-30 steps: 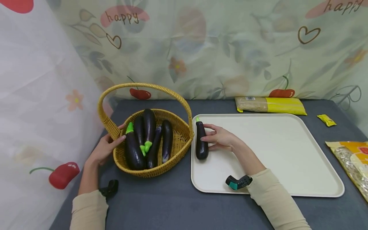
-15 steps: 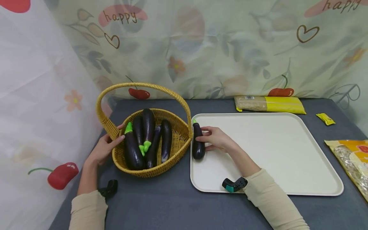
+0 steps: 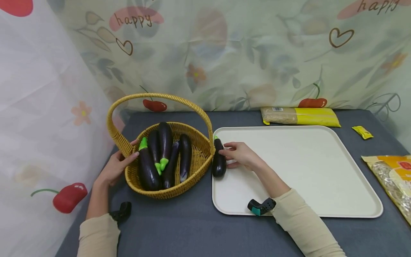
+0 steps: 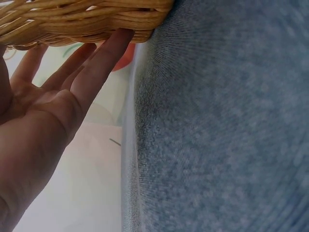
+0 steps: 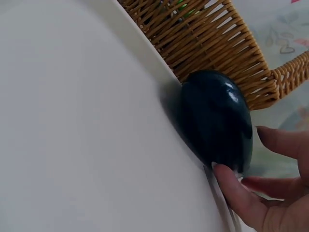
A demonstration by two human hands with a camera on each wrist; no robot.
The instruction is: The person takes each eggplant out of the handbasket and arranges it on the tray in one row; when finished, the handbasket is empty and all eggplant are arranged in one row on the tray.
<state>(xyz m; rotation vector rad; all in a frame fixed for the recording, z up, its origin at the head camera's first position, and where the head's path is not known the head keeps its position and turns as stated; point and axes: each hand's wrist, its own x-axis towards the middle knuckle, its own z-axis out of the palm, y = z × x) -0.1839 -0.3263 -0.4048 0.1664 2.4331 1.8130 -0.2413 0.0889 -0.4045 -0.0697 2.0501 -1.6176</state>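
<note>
My left hand (image 3: 115,167) holds the left side of a wicker basket (image 3: 170,193), thumb over the rim and fingers outside. In the left wrist view, fingers of the left hand (image 4: 53,106) touch the basket's (image 4: 87,24) underside. Several dark purple eggplants (image 3: 150,169) lie in the basket, some with green stems. Another eggplant (image 3: 219,164) lies along the white tray's (image 3: 298,171) left edge, against the basket. My right hand (image 3: 241,156) is at its right side with loosely extended fingers. In the right wrist view, one fingertip of the right hand (image 5: 280,193) touches the eggplant (image 5: 217,121).
Behind the tray lies a yellow and clear packet (image 3: 302,116). A small yellow sachet (image 3: 363,132) and a larger orange and clear bag (image 3: 390,180) lie at the right. Patterned cloth (image 3: 224,64) hangs behind the grey table (image 3: 179,228). The basket's tall handle (image 3: 160,95) arches above it.
The eggplant on the tray has shifted left, up to the tray's edge and the basket. My right hand has moved left with it. My left hand stays on the basket.
</note>
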